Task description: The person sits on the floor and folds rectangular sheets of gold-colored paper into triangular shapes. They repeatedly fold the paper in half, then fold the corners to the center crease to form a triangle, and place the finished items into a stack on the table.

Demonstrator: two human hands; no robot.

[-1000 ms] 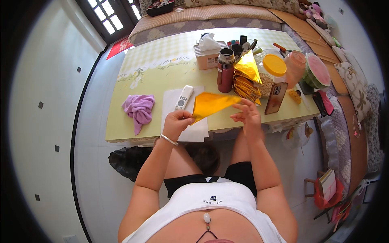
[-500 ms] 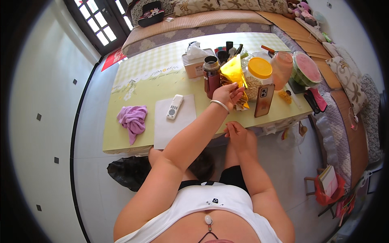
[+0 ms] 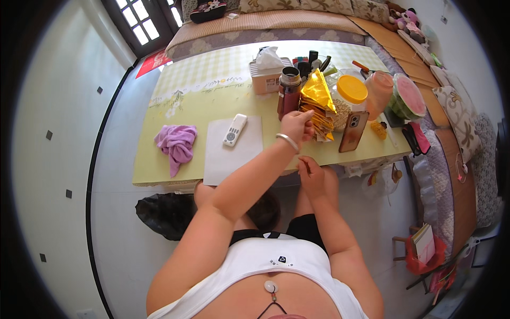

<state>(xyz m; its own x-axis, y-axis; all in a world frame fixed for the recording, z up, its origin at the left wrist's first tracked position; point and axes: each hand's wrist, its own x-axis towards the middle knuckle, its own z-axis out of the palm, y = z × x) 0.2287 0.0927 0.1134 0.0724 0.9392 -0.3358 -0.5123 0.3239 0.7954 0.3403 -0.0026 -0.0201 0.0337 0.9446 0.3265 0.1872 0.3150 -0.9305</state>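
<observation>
My left hand (image 3: 297, 127), with a silver bangle on its wrist, is over the table just left of a stack of folded gold foil packets (image 3: 320, 116). Its fingers are curled in; whether anything lies between them I cannot make out. Behind it stands an uncapped dark red thermos (image 3: 289, 94). Below the table edge, my right hand (image 3: 311, 175) hovers by my knee with thumb and fingertips pinched together, anything held too small to see. To the right of the gold stack a phone (image 3: 353, 132) stands upright before a yellow-lidded jar (image 3: 350, 95).
On the table's left are a purple cloth (image 3: 176, 146) and a white remote (image 3: 235, 130) on a paper sheet (image 3: 218, 159). A tissue box (image 3: 264, 80), a pink container (image 3: 379, 93) and a covered watermelon half (image 3: 408, 98) stand farther back. A black bag (image 3: 164, 215) lies on the floor.
My left hand has drawn slightly left, away from the gold packets, and its fingers have curled in. My right hand stays pinched near my knee. The view has shifted a little.
</observation>
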